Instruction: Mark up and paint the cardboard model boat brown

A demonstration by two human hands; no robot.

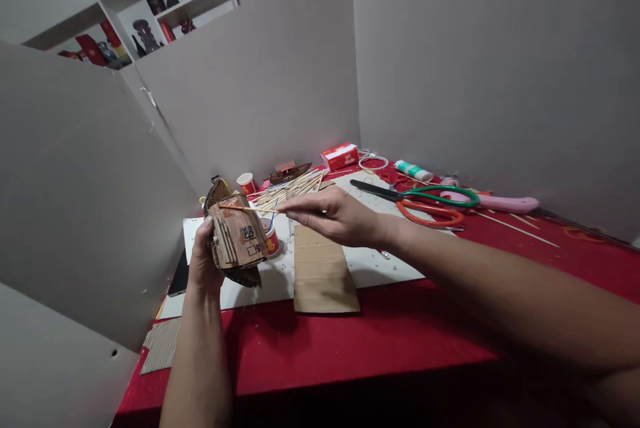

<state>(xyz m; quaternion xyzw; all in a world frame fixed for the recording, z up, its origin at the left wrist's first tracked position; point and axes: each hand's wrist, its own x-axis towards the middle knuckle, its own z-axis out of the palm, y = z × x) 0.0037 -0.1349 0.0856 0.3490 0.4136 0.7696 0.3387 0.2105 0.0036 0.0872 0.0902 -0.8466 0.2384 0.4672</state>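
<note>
My left hand (204, 258) grips a cardboard model (243, 235) from its left side and holds it tilted above the table. The model has layered strips, dark corrugated edges and printed black characters on its face. Between the fingertips of my right hand (333, 215) is a thin paintbrush (250, 209), pointing left. Its brownish-orange tip touches the upper part of the model, where an orange-brown patch shows. Just behind the model stands a red and white paper cup (271, 241), partly hidden, with a thin blue stick in it. A flat cardboard piece (325, 275) lies below my right hand.
Large scissors (425, 201) with green and orange handles lie at right beside a pink tool (505, 203). Farther back are a bundle of wooden sticks (295, 189), a small brown boat model (287, 173), another paper cup (247, 183) and a red box (340, 157).
</note>
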